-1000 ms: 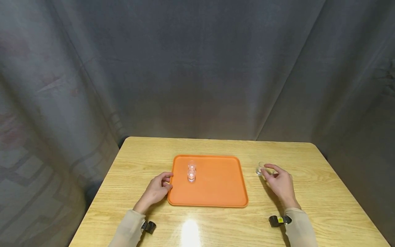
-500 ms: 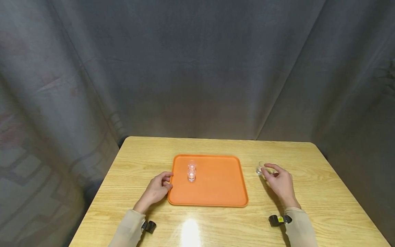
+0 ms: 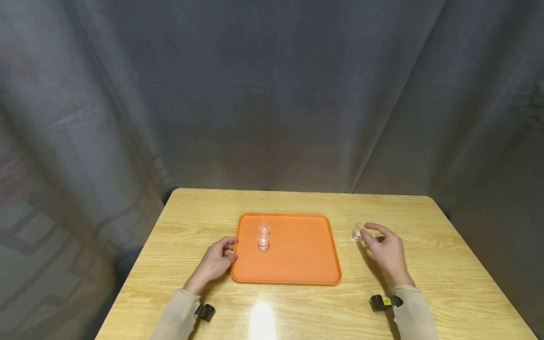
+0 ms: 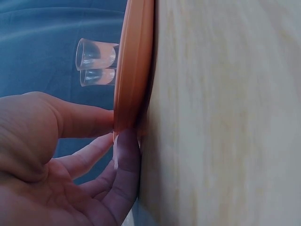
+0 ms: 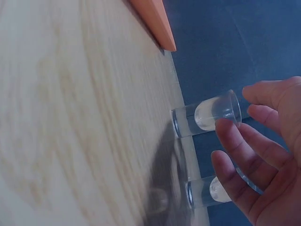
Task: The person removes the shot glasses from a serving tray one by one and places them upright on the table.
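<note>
Grained tabletop (image 3: 450, 259); right hand (image 3: 387, 250) perhaps touches flared clear cup (image 5: 207, 115).

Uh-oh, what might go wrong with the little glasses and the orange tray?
Maybe two things! The left hand grips the orange tray by its edge, so a sudden tug might topple the two glasses standing on it. The right hand is right at a third glass on the table; a bump might tip it, and perhaps the fourth glass beside it.

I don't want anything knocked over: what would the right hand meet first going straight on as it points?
The right hand would probably meet the tabletop glass nearer the orange tray; whether they touch is unclear.
</note>
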The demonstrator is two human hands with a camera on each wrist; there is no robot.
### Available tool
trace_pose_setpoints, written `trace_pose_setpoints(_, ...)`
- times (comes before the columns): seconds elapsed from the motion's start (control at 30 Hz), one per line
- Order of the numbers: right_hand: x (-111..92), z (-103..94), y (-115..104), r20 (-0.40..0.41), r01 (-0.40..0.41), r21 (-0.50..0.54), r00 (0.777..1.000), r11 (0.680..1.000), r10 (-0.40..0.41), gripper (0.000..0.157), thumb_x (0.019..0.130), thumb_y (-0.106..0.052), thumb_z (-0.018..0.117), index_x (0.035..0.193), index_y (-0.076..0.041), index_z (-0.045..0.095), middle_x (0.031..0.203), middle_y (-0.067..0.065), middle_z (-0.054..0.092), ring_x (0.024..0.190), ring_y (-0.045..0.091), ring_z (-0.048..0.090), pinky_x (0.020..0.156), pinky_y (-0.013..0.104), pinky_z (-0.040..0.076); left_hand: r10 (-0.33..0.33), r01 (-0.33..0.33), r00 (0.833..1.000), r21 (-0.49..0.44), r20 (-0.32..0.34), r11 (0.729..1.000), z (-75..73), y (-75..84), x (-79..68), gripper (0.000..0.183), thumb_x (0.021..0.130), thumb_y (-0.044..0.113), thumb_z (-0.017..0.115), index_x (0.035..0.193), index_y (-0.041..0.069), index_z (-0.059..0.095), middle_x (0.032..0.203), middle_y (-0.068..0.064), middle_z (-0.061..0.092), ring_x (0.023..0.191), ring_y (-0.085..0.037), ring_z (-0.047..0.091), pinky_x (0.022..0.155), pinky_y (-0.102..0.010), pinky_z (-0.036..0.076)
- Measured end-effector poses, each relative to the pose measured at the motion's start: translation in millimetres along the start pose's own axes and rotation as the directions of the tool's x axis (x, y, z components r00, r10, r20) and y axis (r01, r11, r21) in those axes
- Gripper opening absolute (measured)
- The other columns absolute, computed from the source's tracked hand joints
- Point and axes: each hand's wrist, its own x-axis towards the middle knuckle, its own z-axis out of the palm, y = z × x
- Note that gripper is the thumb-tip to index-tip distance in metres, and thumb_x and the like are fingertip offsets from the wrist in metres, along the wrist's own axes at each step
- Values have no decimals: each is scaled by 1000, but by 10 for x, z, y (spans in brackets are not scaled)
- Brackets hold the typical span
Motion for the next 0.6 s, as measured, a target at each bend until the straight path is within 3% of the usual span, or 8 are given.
trace_pose_setpoints(0.23, -21, 12, -142, -20, 39, 18, 999, 999, -39, 33, 90, -37, 72, 115, -16, 73, 76, 12, 75, 55, 4, 62, 46, 22, 44, 2, -2, 1000, 3, 2, 1000, 6, 0, 11, 43, 87, 1, 66, 129, 8, 62, 106, -9, 63, 85, -13, 58, 70, -23, 48)
trace_pose_setpoints(0.4, -31, 110, -277, 31, 72, 58, 997, 996, -74, 34, 90, -35, 72, 117, -14, 72, 76, 12, 75, 58, 9, 66, 45, 23, 43, 1, -1, 1000, 6, -4, 1000, 5, -7, 5, 43, 87, 1, 66, 128, 8, 63, 106, -9, 63, 85, -13, 59, 70, -23, 48)
trace_pose_setpoints(0.6, -35, 270, -412, 89, 73, 76, 993, 994, -79, 36, 88, -36, 74, 117, -15, 72, 73, 11, 74, 55, 6, 60, 47, 23, 45, 4, -4, 1000, 7, -7, 1000, -4, -8, 1, 43, 86, 0, 67, 128, 7, 63, 105, -9, 64, 84, -13, 58, 69, -22, 47)
